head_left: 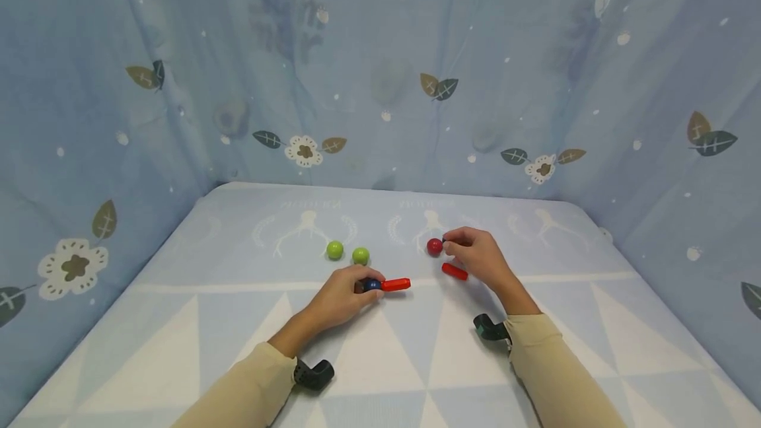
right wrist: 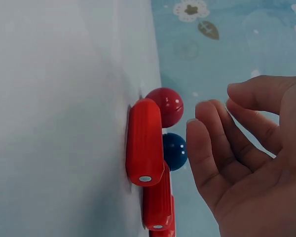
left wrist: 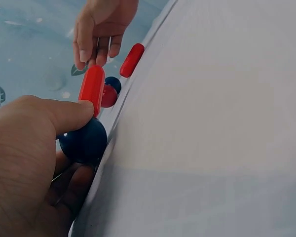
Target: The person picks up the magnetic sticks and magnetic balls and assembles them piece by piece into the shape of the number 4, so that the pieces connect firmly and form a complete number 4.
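Pinching a blue ball (head_left: 372,285) with a red rod (head_left: 395,284) against it, the left hand (head_left: 341,289) holds what seems an already joined pair; apparently left loose on the table (head_left: 380,362) are a second red rod (head_left: 454,271), a red ball (head_left: 434,246) beside another blue ball (right wrist: 175,152), and two green balls (head_left: 335,249); the right hand (head_left: 475,253), thumb and fingers apart, is near that other blue ball, contact unclear; no container shows.

Held blue ball (head_left: 372,285) partly hidden.
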The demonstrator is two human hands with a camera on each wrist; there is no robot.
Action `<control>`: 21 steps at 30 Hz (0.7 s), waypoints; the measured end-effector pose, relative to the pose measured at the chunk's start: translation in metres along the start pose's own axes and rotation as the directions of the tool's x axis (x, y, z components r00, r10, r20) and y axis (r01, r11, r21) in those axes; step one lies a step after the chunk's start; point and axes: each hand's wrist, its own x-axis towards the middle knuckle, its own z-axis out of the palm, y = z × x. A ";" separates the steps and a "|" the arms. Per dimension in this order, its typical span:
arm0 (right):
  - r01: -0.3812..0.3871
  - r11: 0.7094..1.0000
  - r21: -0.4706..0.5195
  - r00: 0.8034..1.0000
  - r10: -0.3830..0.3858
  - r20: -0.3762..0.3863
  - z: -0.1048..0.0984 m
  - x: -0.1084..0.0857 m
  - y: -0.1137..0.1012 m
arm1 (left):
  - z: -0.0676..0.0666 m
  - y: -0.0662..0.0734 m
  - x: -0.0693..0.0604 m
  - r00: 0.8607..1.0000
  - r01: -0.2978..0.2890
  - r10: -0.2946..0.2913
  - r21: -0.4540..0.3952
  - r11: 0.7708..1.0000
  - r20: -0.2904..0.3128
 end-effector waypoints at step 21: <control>0.158 0.938 -0.308 0.982 -0.182 -0.051 0.021 0.014 0.004 | 0.000 0.000 0.000 1.000 -0.005 0.005 0.042 0.999 0.011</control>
